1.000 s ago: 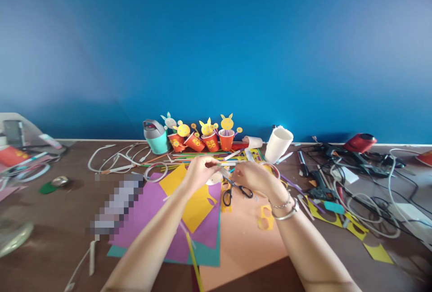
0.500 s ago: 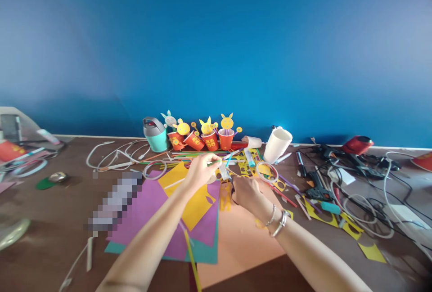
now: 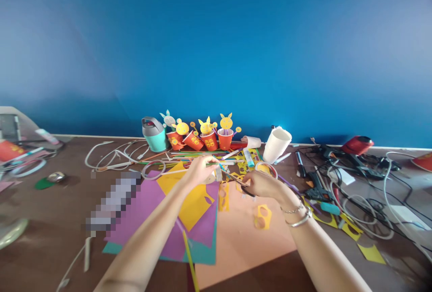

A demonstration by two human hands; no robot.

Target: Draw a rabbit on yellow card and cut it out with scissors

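My left hand is closed in a pinch around a thin stick that shows green and blue past the fingertips. A white stick sticks out on the other side of this hand; I cannot tell whether it is the same piece. My right hand grips scissors by the dark handles, their blades pointing left to the stick's end. Below the hands lie an orange-yellow sheet, purple paper and a peach sheet. A yellow scrap with round holes rests on the peach sheet.
Red paper cups with paper animal figures line the wall beside a teal container. A white cup stands right of them. Rolls of tape, glue guns and tangled cables lie around.
My right hand has shifted right and turned, bringing the scissors into clearer view and uncovering the yellow scrap. The white stick has risen level with my left hand, which stays nearly in place.
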